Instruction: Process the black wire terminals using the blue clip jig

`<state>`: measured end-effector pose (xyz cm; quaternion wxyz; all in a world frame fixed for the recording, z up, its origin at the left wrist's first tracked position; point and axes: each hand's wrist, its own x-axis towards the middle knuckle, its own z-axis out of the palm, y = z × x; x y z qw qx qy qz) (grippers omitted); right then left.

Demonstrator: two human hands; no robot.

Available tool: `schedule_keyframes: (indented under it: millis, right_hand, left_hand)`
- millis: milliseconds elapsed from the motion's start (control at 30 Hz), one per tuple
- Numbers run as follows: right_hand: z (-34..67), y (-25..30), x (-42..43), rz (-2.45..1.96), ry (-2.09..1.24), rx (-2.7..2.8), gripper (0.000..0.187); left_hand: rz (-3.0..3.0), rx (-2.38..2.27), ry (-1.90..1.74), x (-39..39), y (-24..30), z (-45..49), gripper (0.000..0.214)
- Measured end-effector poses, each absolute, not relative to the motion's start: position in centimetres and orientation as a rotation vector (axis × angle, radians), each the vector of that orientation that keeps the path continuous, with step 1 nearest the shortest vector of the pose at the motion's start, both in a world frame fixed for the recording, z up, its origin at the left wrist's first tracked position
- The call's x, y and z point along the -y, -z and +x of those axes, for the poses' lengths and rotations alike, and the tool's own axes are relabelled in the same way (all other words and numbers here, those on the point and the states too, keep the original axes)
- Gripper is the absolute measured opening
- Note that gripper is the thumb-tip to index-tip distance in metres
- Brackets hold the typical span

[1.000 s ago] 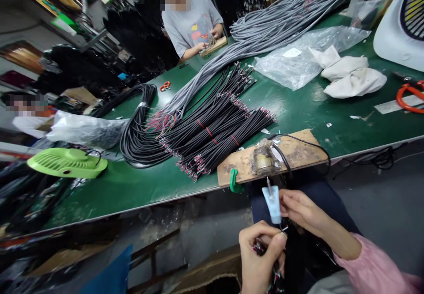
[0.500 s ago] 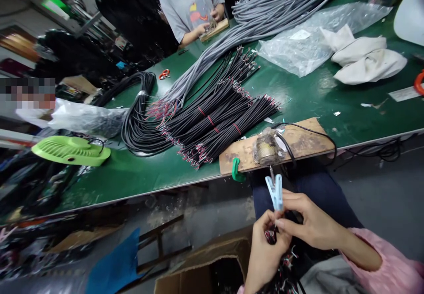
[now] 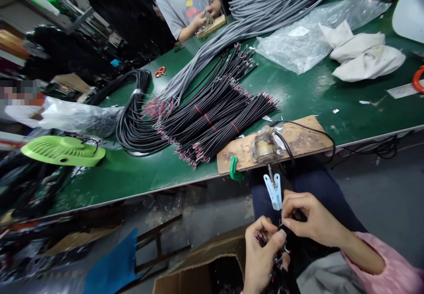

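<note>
My left hand (image 3: 264,252) is closed around a bunch of black cables (image 3: 277,265) whose stripped ends show red and white wires. Just to its right, my right hand (image 3: 306,216) pinches at a cable end by the left thumb; the exact strand is too small to make out. Above both hands a light blue clothespin (image 3: 274,191) hangs on the metal shaft of a small motor (image 3: 266,147). The motor is fixed to a wooden board (image 3: 306,137) at the table edge, and a green clamp (image 3: 235,169) grips the board's left end.
Tied bundles of black cables (image 3: 212,117) lie on the green table (image 3: 298,95), with long grey cables (image 3: 212,53) behind. A green fan (image 3: 62,150) is at left, a cardboard box (image 3: 185,280) below. Across the table another person (image 3: 188,7) works at a small board.
My hands have moved down, away from the clothespin, which they were touching before. My left hand has shifted slightly left. The whole view has tilted a little.
</note>
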<state>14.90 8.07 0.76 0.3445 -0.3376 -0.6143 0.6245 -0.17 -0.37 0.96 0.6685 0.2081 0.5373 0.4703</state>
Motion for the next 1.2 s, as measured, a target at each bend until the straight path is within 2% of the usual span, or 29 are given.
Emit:
schedule_keyframes:
  millis: [200,300,667,867,1033,1200]
  right_hand:
    - [15.4,-2.3,-7.3,-0.91,-1.333,1.644,0.012]
    - [15.6,-3.3,-7.3,-0.89,-1.298,1.787,0.01]
    - [15.4,-2.5,-7.6,-0.892,-1.382,1.713,0.017]
    - [15.4,-2.2,-7.8,-1.012,-1.683,1.594,0.007]
    - [15.2,-2.3,-7.4,-0.956,-1.549,1.609,0.015]
    - [14.5,-1.6,-6.9,-0.914,-1.43,1.456,0.02]
  left_hand:
    - [0.489,-1.379,-1.17,0.2,-2.0,0.6,0.043]
    - [0.604,-1.523,-1.199,-0.2,-2.5,1.2,0.038]
    - [0.767,-1.714,-1.122,-1.1,-4.2,1.5,0.03]
    - [0.834,-1.72,-1.085,-1.3,-3.8,1.6,0.03]
    - [0.804,-1.665,-1.034,-0.8,-2.7,0.8,0.019]
    - [0.668,-1.505,-1.05,-0.6,-2.7,0.0,0.036]
